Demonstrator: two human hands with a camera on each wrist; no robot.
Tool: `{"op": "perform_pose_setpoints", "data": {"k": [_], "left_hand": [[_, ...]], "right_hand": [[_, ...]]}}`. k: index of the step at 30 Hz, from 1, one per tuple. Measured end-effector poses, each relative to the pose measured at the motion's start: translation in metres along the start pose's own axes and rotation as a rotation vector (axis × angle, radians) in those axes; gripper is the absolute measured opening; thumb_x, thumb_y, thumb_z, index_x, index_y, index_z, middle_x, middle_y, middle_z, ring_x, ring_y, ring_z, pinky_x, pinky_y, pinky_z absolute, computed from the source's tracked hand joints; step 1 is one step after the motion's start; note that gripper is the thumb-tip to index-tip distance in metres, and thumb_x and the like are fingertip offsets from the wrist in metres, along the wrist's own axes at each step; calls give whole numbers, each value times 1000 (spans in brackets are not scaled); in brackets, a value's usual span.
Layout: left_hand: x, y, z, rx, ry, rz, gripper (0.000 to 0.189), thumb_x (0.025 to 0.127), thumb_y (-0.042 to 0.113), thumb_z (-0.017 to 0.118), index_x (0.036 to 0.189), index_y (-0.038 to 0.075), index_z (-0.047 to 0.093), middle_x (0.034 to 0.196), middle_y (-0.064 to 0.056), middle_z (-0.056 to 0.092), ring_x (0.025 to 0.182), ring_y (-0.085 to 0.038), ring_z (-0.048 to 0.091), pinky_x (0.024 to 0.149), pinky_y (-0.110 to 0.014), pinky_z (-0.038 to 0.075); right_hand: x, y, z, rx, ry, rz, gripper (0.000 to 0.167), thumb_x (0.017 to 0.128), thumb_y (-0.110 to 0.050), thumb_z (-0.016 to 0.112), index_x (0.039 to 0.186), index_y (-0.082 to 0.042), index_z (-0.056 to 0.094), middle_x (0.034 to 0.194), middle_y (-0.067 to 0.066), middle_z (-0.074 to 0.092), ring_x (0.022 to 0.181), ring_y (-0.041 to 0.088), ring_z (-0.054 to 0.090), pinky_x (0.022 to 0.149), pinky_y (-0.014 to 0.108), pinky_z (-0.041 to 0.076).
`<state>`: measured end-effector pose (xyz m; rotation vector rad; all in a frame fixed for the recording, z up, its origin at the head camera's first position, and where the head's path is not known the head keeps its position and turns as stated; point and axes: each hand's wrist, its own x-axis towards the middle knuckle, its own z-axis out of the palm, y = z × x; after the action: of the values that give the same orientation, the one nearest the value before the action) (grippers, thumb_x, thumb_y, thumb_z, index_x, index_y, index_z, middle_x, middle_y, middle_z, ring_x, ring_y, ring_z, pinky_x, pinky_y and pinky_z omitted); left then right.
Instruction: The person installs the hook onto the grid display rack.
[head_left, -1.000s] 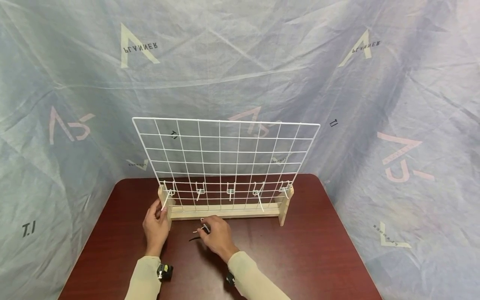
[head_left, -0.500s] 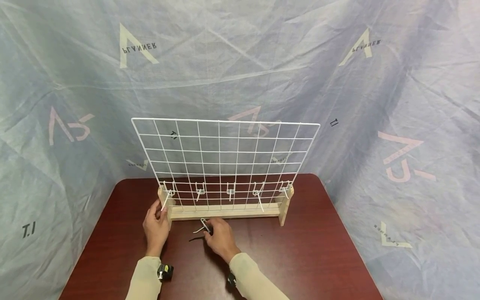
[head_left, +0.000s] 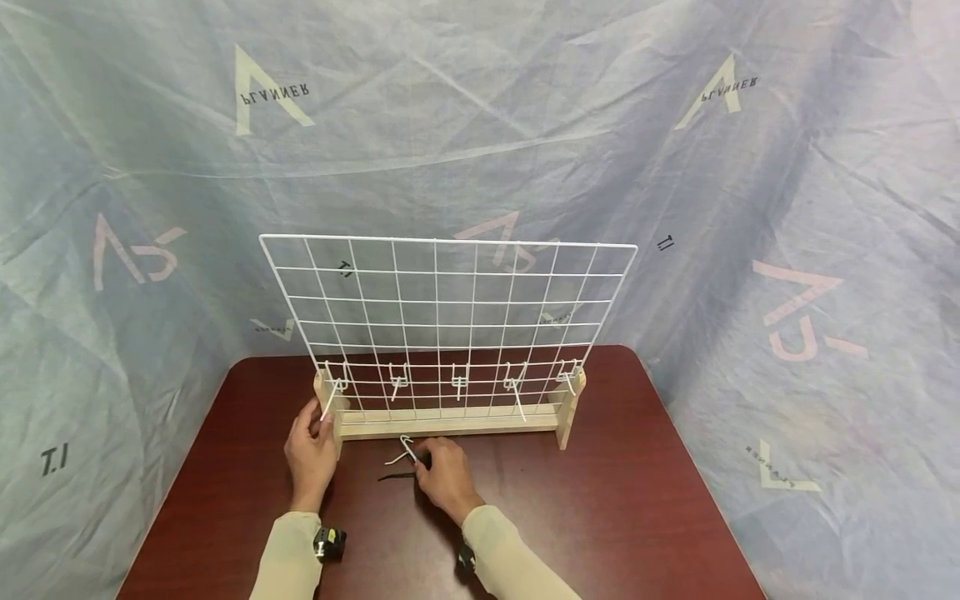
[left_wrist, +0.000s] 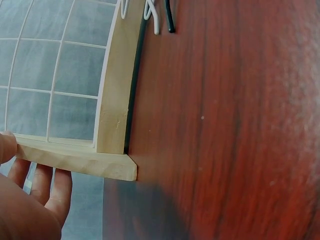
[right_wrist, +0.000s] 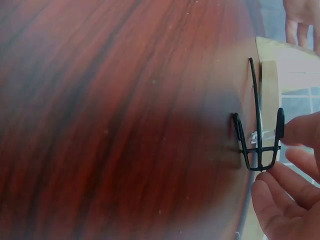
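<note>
Near the stand's left end, my left hand (head_left: 311, 458) grips the wooden side piece (left_wrist: 75, 161), thumb on one face and fingers on the other. A white wire grid (head_left: 450, 241) stands upright on the wooden base (head_left: 450, 427). In front of it, my right hand (head_left: 448, 479) pinches wire hooks at their ends. One is a black wire hook (right_wrist: 258, 120), its long prong pointing left in the head view. Beside it, a white wire hook (head_left: 410, 451) runs into the same fingertips. My fingers hide part of both.
Several white hooks (head_left: 460, 383) hang in a row across the grid's lower part, prongs sticking out toward me. Under the stand is a dark red table (head_left: 615, 517). Grey-blue cloth (head_left: 480, 108) surrounds the back and sides.
My right hand has slid slightly right and down, so more of the white hook shows past its fingertips. My left hand and the stand keep their places.
</note>
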<state>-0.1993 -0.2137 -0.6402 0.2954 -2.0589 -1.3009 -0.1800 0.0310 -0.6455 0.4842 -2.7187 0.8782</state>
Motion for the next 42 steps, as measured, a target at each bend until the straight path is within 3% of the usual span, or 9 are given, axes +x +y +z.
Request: {"op": "perform_pose_setpoints", "data": {"k": [9,16,28,31,35,38,42], "left_hand": [[1,1,0,-5,-5,2,40,100,8,72,140,7,67,125,-23,72,92,13,58,77,3,39],[2,-1,0,9,-12,3,40,101,11,73,140,8,67,125,-22,72,93,8,60,79,2,38],[1,1,-2,17,-13,10,39,102,11,72,140,7,67,125,-22,72,92,13,57,78,2,38],[1,1,-3,17,-12,11,39,101,11,72,140,7,67,124,-22,72,91,14,56,78,1,38],[1,0,-2,4,-12,15,40,101,11,72,140,7,67,124,-23,72,91,14,57,77,2,39],[1,0,-2,-7,-6,21,40,100,10,73,139,6,67,124,-23,72,91,13,59,77,3,39],[1,-1,-2,-12,-1,21,40,100,9,73,139,6,68,123,-24,72,90,13,59,76,3,39]], "right_hand": [[-6,5,-5,13,-34,9,29,83,-22,88,108,-9,79,101,5,78,94,22,73,85,36,60],[-11,6,-10,35,-79,63,35,83,-23,88,114,-9,78,105,5,76,98,23,72,88,36,60],[-20,18,-17,67,-88,66,23,86,-18,84,107,-11,78,96,0,79,90,15,73,79,29,59],[-22,20,-19,60,-93,55,20,89,-18,81,108,-13,79,99,-1,79,94,16,74,82,31,59],[-23,24,-21,50,-101,1,19,92,-16,75,111,-14,80,105,-2,79,100,17,74,88,33,60],[-21,28,-24,33,-116,-110,24,91,-8,71,112,-12,81,111,2,79,105,19,74,92,34,60],[-15,32,-27,-4,-204,-265,38,86,3,67,119,-12,79,131,9,74,123,23,69,106,37,55]]}}
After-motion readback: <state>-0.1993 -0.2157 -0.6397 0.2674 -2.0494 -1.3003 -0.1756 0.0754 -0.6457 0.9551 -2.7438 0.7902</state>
